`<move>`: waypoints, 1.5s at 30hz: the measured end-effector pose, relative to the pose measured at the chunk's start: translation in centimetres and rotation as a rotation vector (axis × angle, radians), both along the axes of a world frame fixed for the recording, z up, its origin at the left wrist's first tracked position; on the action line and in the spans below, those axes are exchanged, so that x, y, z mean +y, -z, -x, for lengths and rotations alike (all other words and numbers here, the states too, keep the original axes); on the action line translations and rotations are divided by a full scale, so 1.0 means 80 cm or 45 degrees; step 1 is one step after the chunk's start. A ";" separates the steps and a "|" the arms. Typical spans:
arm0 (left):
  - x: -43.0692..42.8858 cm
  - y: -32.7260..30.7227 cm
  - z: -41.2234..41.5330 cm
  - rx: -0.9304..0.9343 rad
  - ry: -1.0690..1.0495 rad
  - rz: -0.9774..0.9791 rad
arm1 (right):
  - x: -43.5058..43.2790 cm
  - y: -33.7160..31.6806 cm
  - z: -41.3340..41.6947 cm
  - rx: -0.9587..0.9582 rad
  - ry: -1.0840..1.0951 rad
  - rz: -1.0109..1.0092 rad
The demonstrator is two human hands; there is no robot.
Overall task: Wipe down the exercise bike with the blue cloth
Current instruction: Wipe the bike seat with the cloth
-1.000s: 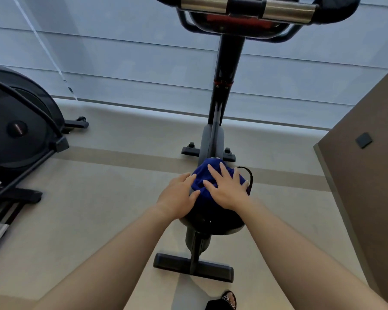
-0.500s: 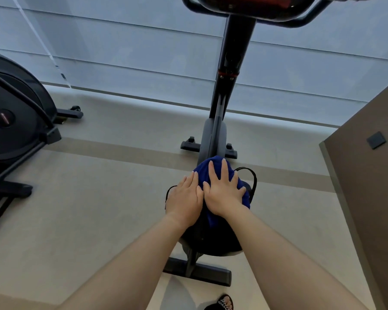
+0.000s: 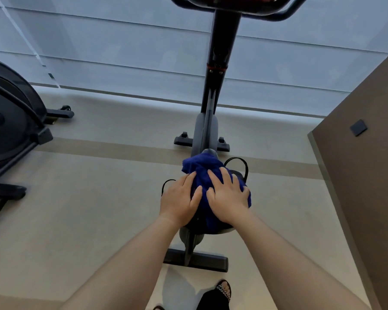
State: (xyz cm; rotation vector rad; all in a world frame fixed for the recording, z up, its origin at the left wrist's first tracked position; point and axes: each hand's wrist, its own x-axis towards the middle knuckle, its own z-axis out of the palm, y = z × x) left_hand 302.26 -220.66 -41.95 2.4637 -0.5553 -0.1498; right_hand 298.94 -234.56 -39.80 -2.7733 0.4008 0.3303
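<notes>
Now blue cloth on exercise bike seat, under spread flat fingers of both hands.

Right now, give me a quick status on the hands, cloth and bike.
Left hand and right hand flat on blue cloth. Cloth bunched over bike seat. Nothing blocking the wipe.

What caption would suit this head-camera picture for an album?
Both hands, left hand and right hand, press a blue cloth onto the exercise bike seat.
</notes>
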 end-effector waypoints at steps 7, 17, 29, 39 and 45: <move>-0.001 0.010 -0.013 -0.002 -0.038 0.088 | 0.001 0.006 -0.039 0.096 0.018 -0.047; -0.001 0.009 -0.014 0.044 0.001 0.020 | -0.002 -0.005 -0.050 0.061 0.029 -0.083; -0.023 -0.048 0.002 0.054 0.152 -0.383 | -0.037 -0.048 0.025 -0.292 -0.182 -0.343; -0.096 -0.036 0.009 0.330 -0.032 -0.602 | -0.117 -0.057 0.011 -0.067 0.098 -0.838; -0.112 -0.024 0.009 0.290 -0.185 -0.597 | -0.147 -0.038 -0.003 0.081 -0.423 -0.625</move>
